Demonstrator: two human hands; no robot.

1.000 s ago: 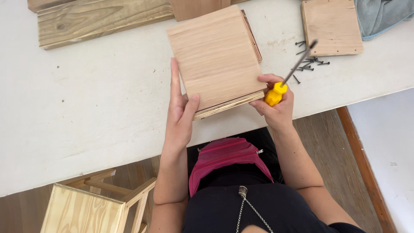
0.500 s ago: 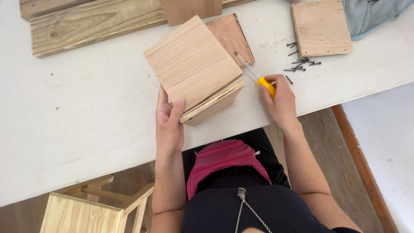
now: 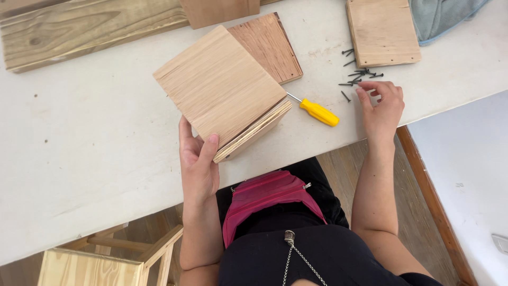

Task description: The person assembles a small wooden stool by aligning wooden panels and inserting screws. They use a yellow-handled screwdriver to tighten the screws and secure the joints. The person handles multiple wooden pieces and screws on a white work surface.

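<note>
The left hand [image 3: 198, 164] steadies a pale plywood box [image 3: 222, 92] near the front edge of the white table [image 3: 79, 159]. Its thumb is pressed against the box's lower corner and its fingers are tucked under and behind, so it has a firm hold. The box sits turned at an angle, its broad top face up and its layered edge towards the person.

The right hand [image 3: 382, 106] is well apart from it, fingers loosely curled and partly open over a scatter of dark screws [image 3: 359, 77]. Fingertips are at the edge of the pile, but whether one is already pinched between them is too small to tell.

A yellow-handled screwdriver [image 3: 317, 111] lies free on the table between the two hands, its shaft pointing under the box's edge. A reddish board [image 3: 267, 45] lies just behind the box, and a second plywood panel [image 3: 382, 32] lies beyond the screws.

The step in hand looks like fetching a fastener — the tool is down, the box is held ready. The move from here would call for a fine pinch on a single screw, carrying it to the box's edge, then taking the screwdriver while the left hand holds the box square.
</note>
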